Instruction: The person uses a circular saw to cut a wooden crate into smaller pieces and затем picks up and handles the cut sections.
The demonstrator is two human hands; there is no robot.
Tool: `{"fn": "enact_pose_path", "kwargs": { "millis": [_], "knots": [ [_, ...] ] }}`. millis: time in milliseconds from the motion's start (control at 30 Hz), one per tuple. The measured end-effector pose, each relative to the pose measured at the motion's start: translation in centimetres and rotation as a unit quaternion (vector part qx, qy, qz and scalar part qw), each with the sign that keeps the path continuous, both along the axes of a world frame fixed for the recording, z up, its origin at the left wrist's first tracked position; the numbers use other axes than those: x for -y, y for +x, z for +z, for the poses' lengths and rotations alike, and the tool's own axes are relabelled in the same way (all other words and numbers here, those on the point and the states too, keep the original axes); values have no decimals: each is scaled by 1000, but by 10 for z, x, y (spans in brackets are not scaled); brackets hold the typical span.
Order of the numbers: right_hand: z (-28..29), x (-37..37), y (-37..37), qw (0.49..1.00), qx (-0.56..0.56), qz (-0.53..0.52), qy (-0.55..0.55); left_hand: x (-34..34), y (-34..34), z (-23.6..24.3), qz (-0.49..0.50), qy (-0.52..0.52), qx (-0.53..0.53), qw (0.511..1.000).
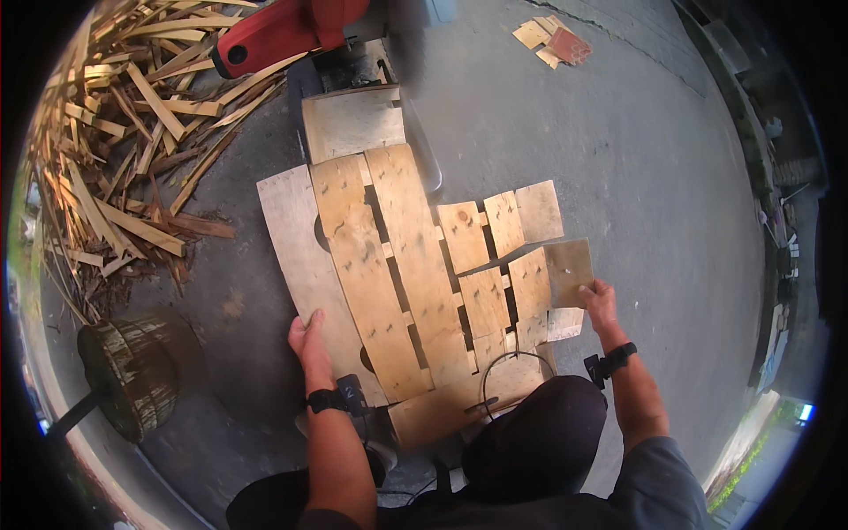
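Note:
A broken wooden slatted panel (411, 265) of light plywood lies in front of me, its right part split into several short pieces with gaps between them. My left hand (311, 344) grips the long pale board (290, 230) on its left side, thumb on top. My right hand (599, 309) pinches a darker square end piece (567, 261) at the upper right of the split part. Wrist straps with small devices sit on both forearms. A thin cable loops over the near crosswise board (428, 411), beside my dark-clad knee.
A pile of split wood strips (132, 177) fills the upper left. A red machine (274, 40) stands at the top. A wooden block (128, 371) with a dark handle is at the lower left. Small wood scraps (534, 37) lie on the grey floor (654, 177) at the upper right.

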State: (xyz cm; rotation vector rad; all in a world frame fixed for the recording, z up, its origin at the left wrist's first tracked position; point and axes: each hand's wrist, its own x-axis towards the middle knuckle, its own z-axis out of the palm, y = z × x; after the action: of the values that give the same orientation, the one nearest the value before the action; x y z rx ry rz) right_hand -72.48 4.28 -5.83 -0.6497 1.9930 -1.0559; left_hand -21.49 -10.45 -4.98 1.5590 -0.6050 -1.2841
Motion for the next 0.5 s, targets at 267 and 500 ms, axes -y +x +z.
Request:
{"fn": "enact_pose_path", "kwargs": {
  "millis": [267,500],
  "knots": [
    [33,34,-8,998,-17,32,-44,-6,1,-11,36,9,-4,999],
    [35,47,-9,997,-28,57,-49,1,-8,2,36,-12,-18,999]
  ]
}}
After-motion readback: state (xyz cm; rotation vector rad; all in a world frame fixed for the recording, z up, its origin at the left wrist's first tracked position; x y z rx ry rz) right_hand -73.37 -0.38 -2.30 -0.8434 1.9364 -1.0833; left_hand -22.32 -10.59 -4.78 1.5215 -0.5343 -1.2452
